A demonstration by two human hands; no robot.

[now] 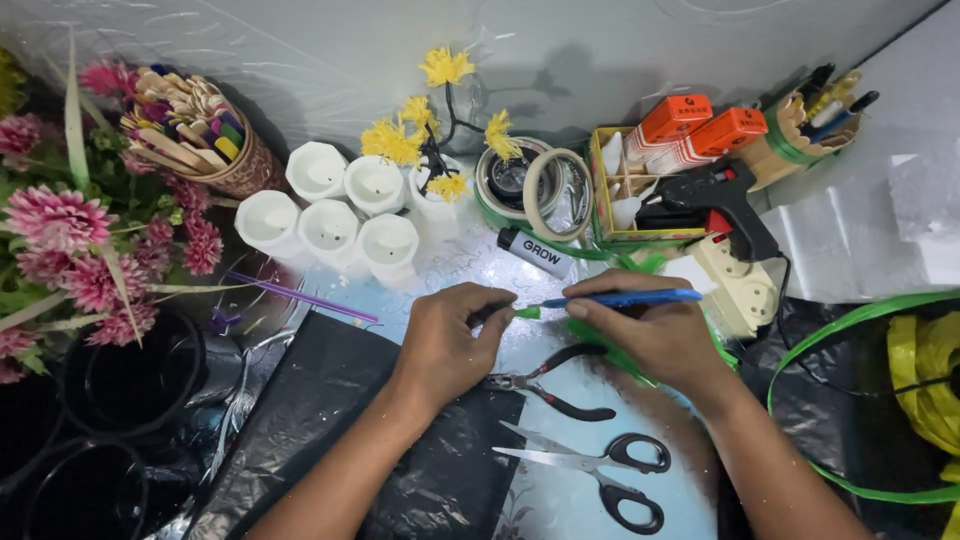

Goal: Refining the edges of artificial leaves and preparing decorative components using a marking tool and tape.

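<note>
Two hands work close together, left hand (448, 340) pinching a green stem piece (527, 313), right hand (655, 335) clenching a blue pen (625, 298), whose tip could slip onto fingertips.

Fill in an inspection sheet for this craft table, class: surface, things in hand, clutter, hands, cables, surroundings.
Surface: table partly covered with black plastic sheet.
Things in hand: blue tool and green strip, between both hands.
Clutter: pliers, scissors, white cups, tape rolls, glue gun, stick holder, yellow flowers.
Hands: left hand pinches the strip; right hand grips the blue tool.
Cables: black cord beside power strip.
Surroundings: pink flowers, black pots, green band.
</note>
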